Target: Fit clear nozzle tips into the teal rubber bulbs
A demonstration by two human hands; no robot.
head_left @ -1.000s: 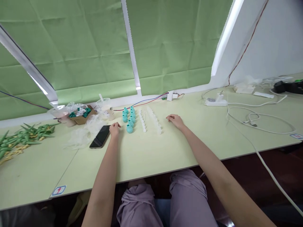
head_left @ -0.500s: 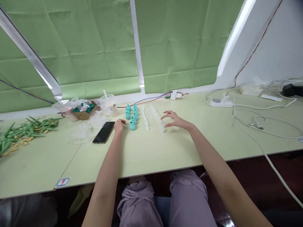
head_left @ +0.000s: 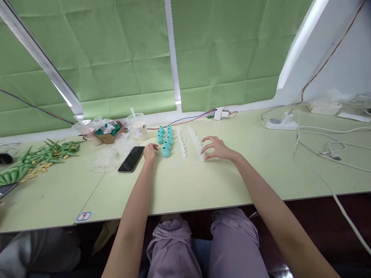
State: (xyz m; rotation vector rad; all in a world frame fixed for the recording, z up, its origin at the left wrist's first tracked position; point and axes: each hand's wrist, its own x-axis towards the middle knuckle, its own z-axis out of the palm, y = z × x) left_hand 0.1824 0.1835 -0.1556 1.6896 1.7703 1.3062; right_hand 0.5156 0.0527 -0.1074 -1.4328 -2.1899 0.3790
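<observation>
Several small teal vases (head_left: 165, 140) stand in two rows on the pale green table (head_left: 203, 181). Beside them run rows of small white pieces (head_left: 191, 141). My left hand (head_left: 150, 151) rests on the table between a black phone (head_left: 131, 158) and the nearest teal vase, fingers curled, nothing visible in it. My right hand (head_left: 213, 148) hovers at the near end of the right-hand white row, fingers spread and bent, tips touching or close to the nearest white piece.
Crumpled clear plastic bags (head_left: 108, 156), a cardboard box (head_left: 110, 133) with bits, and plastic cups (head_left: 139, 125) sit at the back left. Green and yellow pointed parts (head_left: 34, 160) lie far left. A power strip (head_left: 279, 122) and white cables (head_left: 327, 148) occupy the right.
My right hand has moved left from the bare table to the near end of the white rows, with its fingers spreading. The left hand stays beside the phone. The view shifted a little.
</observation>
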